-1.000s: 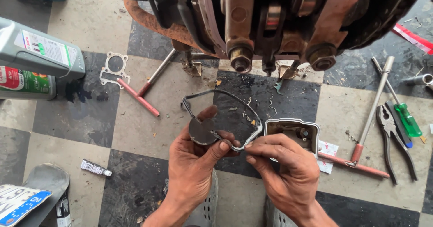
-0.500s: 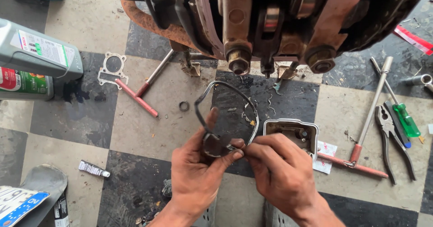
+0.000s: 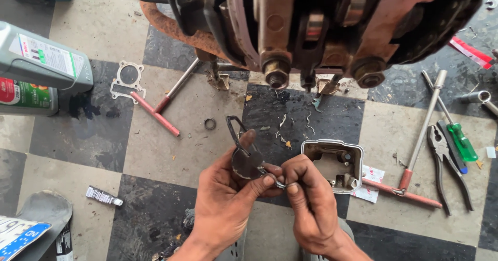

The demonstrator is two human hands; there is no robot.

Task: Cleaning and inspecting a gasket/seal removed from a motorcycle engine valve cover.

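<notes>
Both hands are pinched tight on a thin black rubber gasket (image 3: pixel 239 142), left hand (image 3: pixel 228 199) and right hand (image 3: pixel 308 199) meeting at its lower end, just left of the open metal cover (image 3: pixel 334 163) on the floor, nothing loose visible inside it. Far left of that cover lie a grey oil bottle (image 3: pixel 44 59) with a white label and a small white tube (image 3: pixel 102 195).

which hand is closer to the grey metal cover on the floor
Right. The right hand sits just left of the grey metal cover, nearly at its edge. The left hand is farther left, holding the dark rubber gasket.
</notes>
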